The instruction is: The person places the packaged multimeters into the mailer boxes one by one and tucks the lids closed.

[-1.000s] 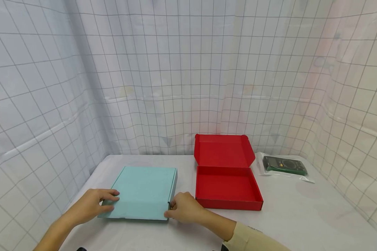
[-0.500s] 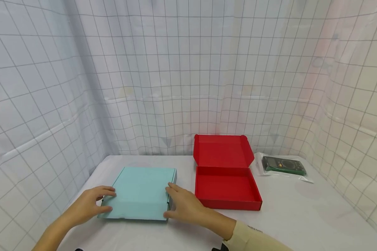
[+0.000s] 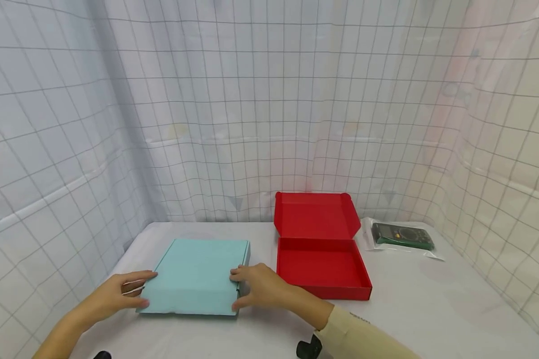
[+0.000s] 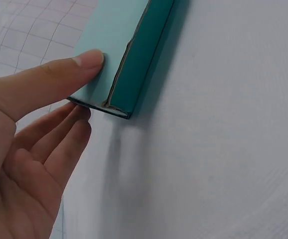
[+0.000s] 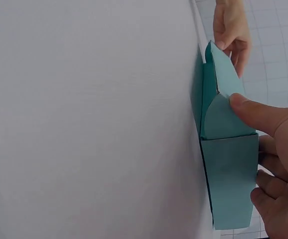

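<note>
A light blue cardboard mailer box (image 3: pixel 195 269) lies on the white table, left of centre. Its lid (image 5: pixel 228 74) is down, but a side tab (image 5: pixel 223 119) still shows at the front right corner in the right wrist view. My left hand (image 3: pixel 110 296) holds the left front corner, its thumb (image 4: pixel 89 59) on the top and the other fingers beside the left side. Opposite it, my right hand (image 3: pixel 262 286) grips the right side, with the thumb (image 5: pixel 243 107) against the tab and the fingers curled by the side wall. The box's inside is hidden.
A red box (image 3: pixel 323 291) stands to the right with its lid (image 3: pixel 316 217) raised. Beyond it lies a dark green multimeter (image 3: pixel 403 237) in a clear bag. Gridded white curtains (image 3: pixel 251 109) enclose the table. A black object (image 3: pixel 309 347) shows near the right sleeve.
My right hand's fingers left the front corner, spread out over the right edge, then curled against the side. My left hand has slid slightly outward to the box's left edge.
</note>
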`<action>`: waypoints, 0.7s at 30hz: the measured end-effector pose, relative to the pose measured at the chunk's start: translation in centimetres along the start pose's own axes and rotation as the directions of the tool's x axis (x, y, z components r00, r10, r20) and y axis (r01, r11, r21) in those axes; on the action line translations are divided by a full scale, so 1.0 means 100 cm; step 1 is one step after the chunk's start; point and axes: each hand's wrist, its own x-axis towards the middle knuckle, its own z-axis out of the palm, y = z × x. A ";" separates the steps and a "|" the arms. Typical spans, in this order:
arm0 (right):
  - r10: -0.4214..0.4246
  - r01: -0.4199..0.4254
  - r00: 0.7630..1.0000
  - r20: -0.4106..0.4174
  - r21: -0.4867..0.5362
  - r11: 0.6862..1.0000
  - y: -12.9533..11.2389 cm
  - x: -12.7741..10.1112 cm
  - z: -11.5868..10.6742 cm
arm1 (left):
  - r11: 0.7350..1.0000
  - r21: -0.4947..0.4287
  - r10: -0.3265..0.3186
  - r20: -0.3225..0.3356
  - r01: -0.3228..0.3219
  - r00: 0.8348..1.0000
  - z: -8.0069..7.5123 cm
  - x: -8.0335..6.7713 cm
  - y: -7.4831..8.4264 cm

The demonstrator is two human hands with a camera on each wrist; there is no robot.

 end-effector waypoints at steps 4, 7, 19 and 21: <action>0.013 -0.011 1.000 -0.029 0.084 0.996 0.002 -0.001 0.001 | 0.995 -0.064 -0.074 0.053 0.078 0.996 -0.003 -0.003 -0.005; 0.017 -0.014 0.999 -0.033 0.097 0.995 0.003 -0.002 0.002 | 0.995 -0.075 -0.068 0.061 0.072 0.996 -0.004 -0.003 -0.008; -0.026 0.028 0.999 -0.043 0.032 0.999 0.004 0.000 -0.001 | 0.998 -0.048 -0.045 0.016 0.045 0.999 -0.002 0.000 -0.008; -0.051 0.051 0.997 -0.055 0.006 0.999 0.003 0.000 -0.001 | 0.998 -0.041 -0.053 0.003 0.053 0.999 -0.001 0.000 -0.008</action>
